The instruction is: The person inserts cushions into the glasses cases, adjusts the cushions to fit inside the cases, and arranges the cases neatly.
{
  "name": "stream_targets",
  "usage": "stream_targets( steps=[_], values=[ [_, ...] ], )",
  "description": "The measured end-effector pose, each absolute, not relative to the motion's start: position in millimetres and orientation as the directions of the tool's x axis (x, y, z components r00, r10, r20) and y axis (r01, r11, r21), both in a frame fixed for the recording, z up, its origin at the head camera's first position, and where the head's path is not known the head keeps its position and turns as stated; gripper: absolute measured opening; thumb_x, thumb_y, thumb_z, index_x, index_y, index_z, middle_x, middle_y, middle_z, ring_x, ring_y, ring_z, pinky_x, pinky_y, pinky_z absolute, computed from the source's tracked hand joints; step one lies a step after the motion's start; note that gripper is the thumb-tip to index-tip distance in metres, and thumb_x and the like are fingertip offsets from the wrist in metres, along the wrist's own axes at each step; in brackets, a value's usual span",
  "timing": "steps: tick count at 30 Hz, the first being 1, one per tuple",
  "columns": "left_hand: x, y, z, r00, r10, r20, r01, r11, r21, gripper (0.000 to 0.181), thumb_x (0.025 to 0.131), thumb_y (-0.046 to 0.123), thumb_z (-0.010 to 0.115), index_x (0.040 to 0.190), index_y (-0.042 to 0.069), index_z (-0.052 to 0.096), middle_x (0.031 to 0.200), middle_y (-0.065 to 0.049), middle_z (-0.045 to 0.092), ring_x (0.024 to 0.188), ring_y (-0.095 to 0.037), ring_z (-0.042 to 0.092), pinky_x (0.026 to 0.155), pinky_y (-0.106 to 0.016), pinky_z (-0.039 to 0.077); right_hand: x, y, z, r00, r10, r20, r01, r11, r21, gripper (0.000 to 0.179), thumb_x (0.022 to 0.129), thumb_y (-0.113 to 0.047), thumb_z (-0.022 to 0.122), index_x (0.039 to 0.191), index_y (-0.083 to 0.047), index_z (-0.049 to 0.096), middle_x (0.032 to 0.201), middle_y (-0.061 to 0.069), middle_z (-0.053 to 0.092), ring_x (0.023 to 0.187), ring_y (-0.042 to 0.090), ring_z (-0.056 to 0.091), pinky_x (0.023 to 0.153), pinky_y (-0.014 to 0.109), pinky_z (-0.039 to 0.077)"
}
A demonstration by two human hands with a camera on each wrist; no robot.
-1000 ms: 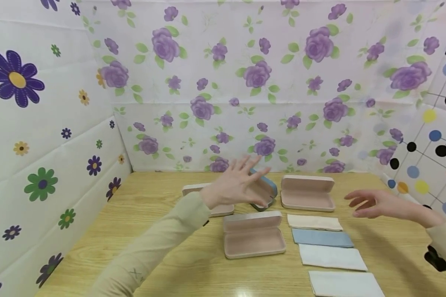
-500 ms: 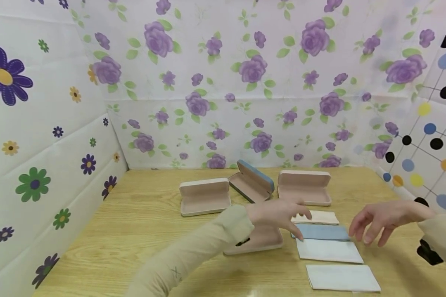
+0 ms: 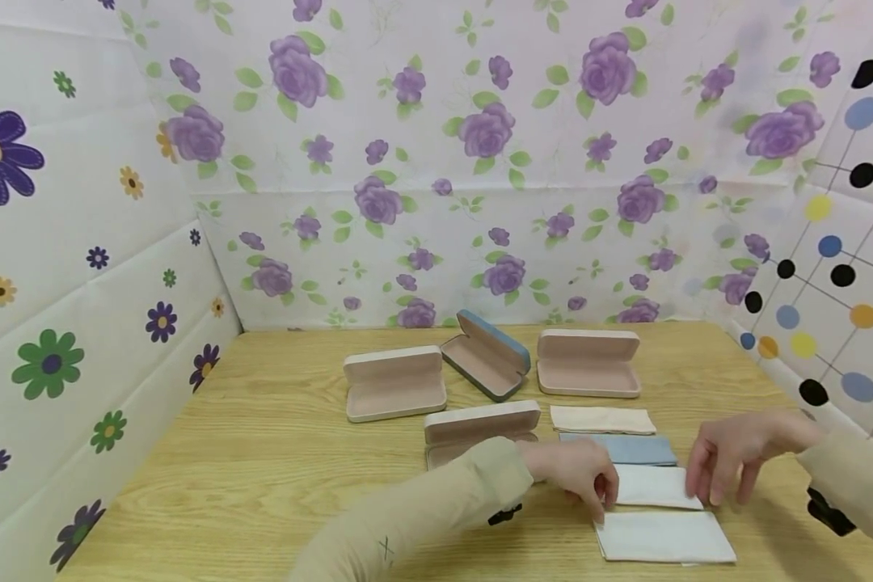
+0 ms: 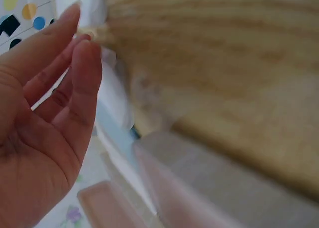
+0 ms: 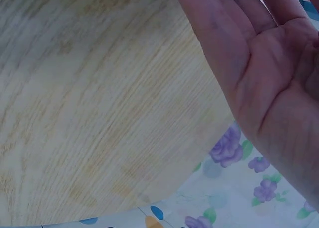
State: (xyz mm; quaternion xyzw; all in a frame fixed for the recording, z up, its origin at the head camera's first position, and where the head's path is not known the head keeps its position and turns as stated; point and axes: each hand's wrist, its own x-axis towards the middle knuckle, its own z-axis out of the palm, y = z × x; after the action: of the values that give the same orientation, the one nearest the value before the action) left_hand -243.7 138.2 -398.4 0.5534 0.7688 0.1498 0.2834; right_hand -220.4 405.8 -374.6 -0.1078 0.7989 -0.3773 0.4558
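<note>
In the head view a folded white cloth (image 3: 653, 487) lies between both hands, third in a column of folded cloths. My left hand (image 3: 578, 473) is at its left end, fingers bent downward. The left wrist view shows this hand's thumb and fingertips (image 4: 92, 51) close to each other, nothing visible between them. At the cloth's right end, my right hand (image 3: 735, 453) points its spread fingers down, fingertips right at the edge. The right wrist view shows its palm (image 5: 271, 78), with the fingertips out of frame. Another white cloth (image 3: 665, 537) lies nearer; blue (image 3: 618, 449) and cream (image 3: 602, 419) cloths lie beyond.
Open glasses cases stand on the wooden table (image 3: 276, 453): a pale one (image 3: 396, 384) left, a blue one (image 3: 486, 356) behind, another pale one (image 3: 588, 364) back right. A nearer pale case (image 3: 480, 420) is partly hidden by the left arm. Patterned cloth walls (image 3: 436, 162) surround the table.
The left hand has swung from over the rear cases, right and down to the third cloth's left end. The right hand has come down and nearer to its right end. The view has shifted slightly.
</note>
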Motion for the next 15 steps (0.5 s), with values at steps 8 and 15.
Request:
stream_targets(
  steps=[8, 15],
  values=[
    [-239, 140, -411, -0.292, 0.922, -0.254, 0.786, 0.383, 0.486, 0.013, 0.075, 0.019, 0.075, 0.079, 0.014, 0.064, 0.068, 0.009, 0.058, 0.049, -0.008, 0.051, 0.046, -0.015, 0.042, -217, 401, -376, -0.583, -0.504, -0.638, 0.119, 0.724, -0.680, 0.019, 0.074, -0.006, 0.072, 0.092, 0.000, 0.069, 0.084, 0.014, 0.064, 0.071, 0.015, 0.058, 0.058, 0.033, 0.052],
    [-238, 144, -412, -0.268, 0.926, -0.266, 0.841, 0.359, 0.405, 0.009, 0.076, 0.022, 0.074, 0.077, 0.016, 0.067, 0.069, 0.013, 0.057, 0.059, 0.001, 0.048, 0.054, -0.009, 0.037, -211, 390, -382, -0.609, -0.491, -0.623, 0.018, 0.777, -0.629, 0.014, 0.070, -0.007, 0.075, 0.082, -0.002, 0.069, 0.071, 0.005, 0.063, 0.058, 0.008, 0.053, 0.045, 0.022, 0.047]
  ],
)
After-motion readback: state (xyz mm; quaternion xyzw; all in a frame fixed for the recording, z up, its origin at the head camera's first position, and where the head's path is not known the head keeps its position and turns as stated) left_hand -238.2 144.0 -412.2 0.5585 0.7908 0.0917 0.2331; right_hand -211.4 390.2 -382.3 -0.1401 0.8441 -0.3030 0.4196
